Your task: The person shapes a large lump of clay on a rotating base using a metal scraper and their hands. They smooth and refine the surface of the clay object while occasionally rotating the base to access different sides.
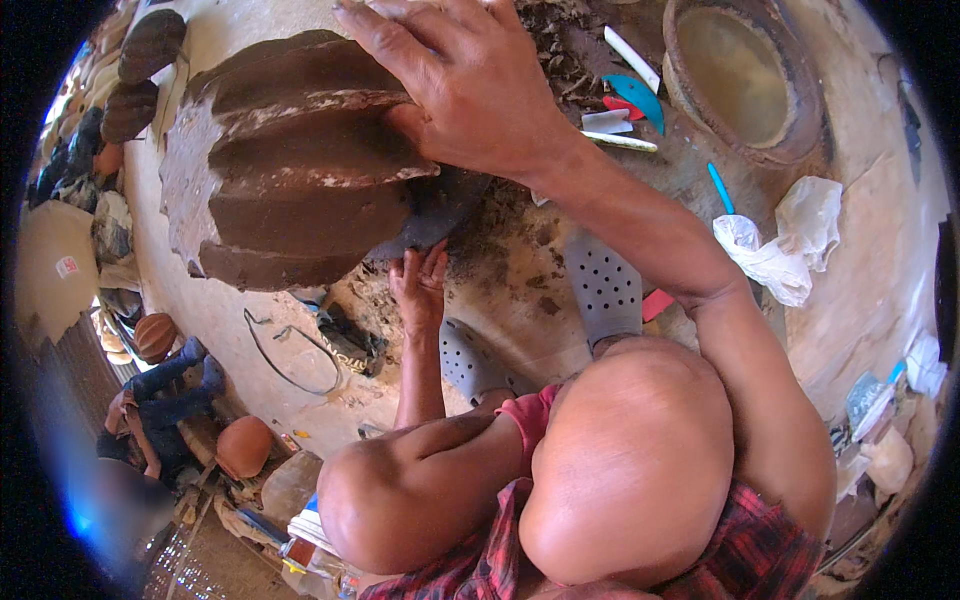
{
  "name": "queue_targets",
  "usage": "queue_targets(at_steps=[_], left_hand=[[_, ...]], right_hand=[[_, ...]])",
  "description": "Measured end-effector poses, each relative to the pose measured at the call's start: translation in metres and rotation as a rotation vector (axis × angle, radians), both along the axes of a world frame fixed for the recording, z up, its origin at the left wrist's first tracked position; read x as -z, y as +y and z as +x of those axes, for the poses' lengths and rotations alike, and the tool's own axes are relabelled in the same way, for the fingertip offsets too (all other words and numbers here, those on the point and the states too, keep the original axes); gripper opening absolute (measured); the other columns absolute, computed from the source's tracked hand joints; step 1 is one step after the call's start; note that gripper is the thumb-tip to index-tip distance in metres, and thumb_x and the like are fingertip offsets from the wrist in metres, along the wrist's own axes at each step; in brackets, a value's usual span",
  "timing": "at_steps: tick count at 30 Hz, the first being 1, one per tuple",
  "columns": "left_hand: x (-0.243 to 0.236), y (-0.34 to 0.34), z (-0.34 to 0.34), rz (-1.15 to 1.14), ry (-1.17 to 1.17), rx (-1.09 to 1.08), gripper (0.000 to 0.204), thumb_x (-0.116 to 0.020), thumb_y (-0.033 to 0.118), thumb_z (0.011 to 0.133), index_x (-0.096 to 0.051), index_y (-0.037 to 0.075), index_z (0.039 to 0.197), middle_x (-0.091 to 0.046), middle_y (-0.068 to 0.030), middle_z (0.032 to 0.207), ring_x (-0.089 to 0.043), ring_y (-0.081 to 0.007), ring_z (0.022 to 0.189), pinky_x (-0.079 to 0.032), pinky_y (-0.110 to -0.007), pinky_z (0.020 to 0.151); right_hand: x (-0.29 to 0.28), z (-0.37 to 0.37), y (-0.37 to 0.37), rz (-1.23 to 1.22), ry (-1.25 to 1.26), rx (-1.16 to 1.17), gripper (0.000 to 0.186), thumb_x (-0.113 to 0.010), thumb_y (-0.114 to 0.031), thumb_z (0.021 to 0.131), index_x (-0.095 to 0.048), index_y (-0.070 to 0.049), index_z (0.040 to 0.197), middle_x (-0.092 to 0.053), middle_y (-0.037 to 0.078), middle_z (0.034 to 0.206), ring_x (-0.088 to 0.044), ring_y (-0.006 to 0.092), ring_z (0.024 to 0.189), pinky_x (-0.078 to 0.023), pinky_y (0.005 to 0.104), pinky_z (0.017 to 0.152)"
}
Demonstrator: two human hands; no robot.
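The large ribbed clay pot (pixel 300 180) stood at the upper left, dark brown and damp-looking, its deep ridges running toward a dark grey disc (pixel 425 230) beside its right end. The right hand (pixel 465 85) lay over that end, fingers stretched out and thumb bent in against the clay; how firm its hold was could not be told, and the upper edge cropped part of it. The left hand (pixel 420 280) was palm up just below the disc, half open, fingers loosely curled at the disc's edge; it was unclear whether it bore any weight.

The right forearm crossed between the pot and the things on the right, and the bent knees hid much of the floor (pixel 390 395) nearer the body. Beyond that arm lay a blue curved piece (pixel 642 98), a white strip (pixel 632 58) and a white stick (pixel 620 142), near a round basin (pixel 803 118) of murky water. A blue stick (pixel 720 188) lay by a crumpled plastic bag (pixel 770 258). Below the pot was a black cord (pixel 292 383), and two grey clogs (pixel 605 285) were close by. At lower left, another person (pixel 150 425) sat near an orange pot (pixel 243 447).
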State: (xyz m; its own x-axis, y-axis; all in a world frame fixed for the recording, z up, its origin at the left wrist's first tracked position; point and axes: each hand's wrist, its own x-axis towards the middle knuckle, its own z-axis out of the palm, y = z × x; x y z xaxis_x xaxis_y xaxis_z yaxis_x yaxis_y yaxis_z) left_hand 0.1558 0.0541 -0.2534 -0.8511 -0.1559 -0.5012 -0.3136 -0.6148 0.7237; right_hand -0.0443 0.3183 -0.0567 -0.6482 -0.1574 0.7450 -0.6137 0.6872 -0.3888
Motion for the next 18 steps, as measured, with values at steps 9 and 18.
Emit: queue_targets(at_steps=[9, 18], left_hand=[[0.003, 0.006, -0.001, 0.017, -0.013, -0.023, 0.055, -0.071, 0.020, 0.105, -0.042, 0.013, 0.151, -0.061, -0.0152, 0.137, -0.073, -0.0345, 0.116, -0.066, -0.039, 0.090], [0.006, 0.006, -0.002, 0.012, 0.016, 0.003, 0.054, -0.070, 0.019, 0.106, -0.041, 0.010, 0.150, -0.062, -0.0146, 0.134, -0.074, -0.0338, 0.115, -0.069, -0.037, 0.085]], right_hand=[[-0.034, 0.002, 0.006, -0.271, 0.004, -0.170, 0.042, -0.087, -0.021, 0.087, -0.075, 0.001, 0.121, -0.074, 0.018, 0.112, -0.074, 0.0320, 0.097, -0.061, 0.0393, 0.081], [0.065, -0.004, -0.017, -0.316, -0.078, -0.098, 0.052, -0.091, -0.025, 0.085, -0.072, -0.008, 0.130, -0.074, 0.017, 0.127, -0.070, 0.0376, 0.117, -0.056, 0.0433, 0.100]])
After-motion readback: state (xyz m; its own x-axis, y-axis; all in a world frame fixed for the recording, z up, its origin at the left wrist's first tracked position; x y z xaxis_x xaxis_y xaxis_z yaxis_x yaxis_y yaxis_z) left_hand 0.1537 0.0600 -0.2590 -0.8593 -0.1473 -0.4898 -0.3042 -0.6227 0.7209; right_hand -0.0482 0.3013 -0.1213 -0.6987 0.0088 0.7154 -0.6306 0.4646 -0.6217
